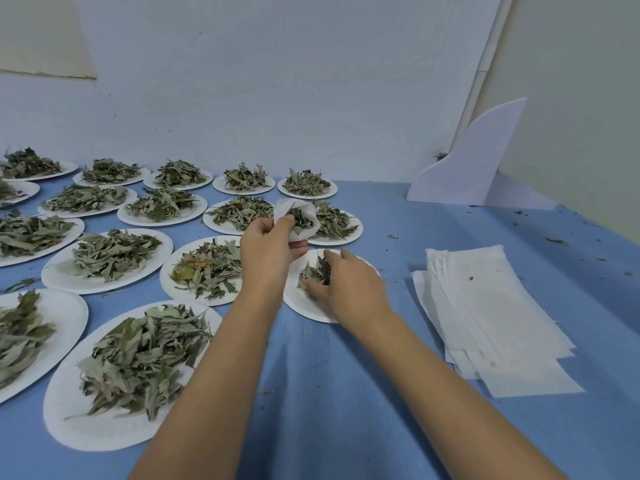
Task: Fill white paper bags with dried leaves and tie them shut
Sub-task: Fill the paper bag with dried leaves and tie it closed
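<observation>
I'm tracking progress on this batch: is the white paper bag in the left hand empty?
No, dried leaves show inside the open mouth of the white paper bag that the left hand holds.

A table [346,393] covered in pale blue cloth is filling the lower part of the view, the cloth creasing slightly towards the near edge. White round paper plates [86,434] are lying in rows across its left half, set close together. A flat white panel with a curved, fin-shaped top [474,161] is standing upright at the table's far right. A pale bluish-white wall [277,81] is rising behind the table, with a beige patch [38,32] showing at its upper left. A narrow white strip [485,64] is running up the corner, and a cream wall [581,98] is closing off the right side.
</observation>
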Demonstrator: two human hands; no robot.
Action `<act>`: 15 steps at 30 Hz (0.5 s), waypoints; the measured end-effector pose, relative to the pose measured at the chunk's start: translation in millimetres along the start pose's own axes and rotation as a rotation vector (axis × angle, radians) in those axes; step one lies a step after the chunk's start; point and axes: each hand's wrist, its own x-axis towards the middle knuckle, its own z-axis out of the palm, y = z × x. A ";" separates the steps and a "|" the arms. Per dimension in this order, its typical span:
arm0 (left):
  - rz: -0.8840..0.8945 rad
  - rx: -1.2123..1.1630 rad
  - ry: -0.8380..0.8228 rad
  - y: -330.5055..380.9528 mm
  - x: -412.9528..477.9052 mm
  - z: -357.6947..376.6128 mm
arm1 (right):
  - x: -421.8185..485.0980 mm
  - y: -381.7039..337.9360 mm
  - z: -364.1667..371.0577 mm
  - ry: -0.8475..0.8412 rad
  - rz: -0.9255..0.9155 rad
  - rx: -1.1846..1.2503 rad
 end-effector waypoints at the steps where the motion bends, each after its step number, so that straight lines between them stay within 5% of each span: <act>1: -0.001 -0.002 0.001 0.0 0.3 0.1 | -0.1 -0.7 1.9 -0.003 -0.007 -0.009; 15: -0.003 -0.016 -0.011 -0.6 1.1 0.5 | -0.2 -2.1 5.8 0.034 -0.085 -0.123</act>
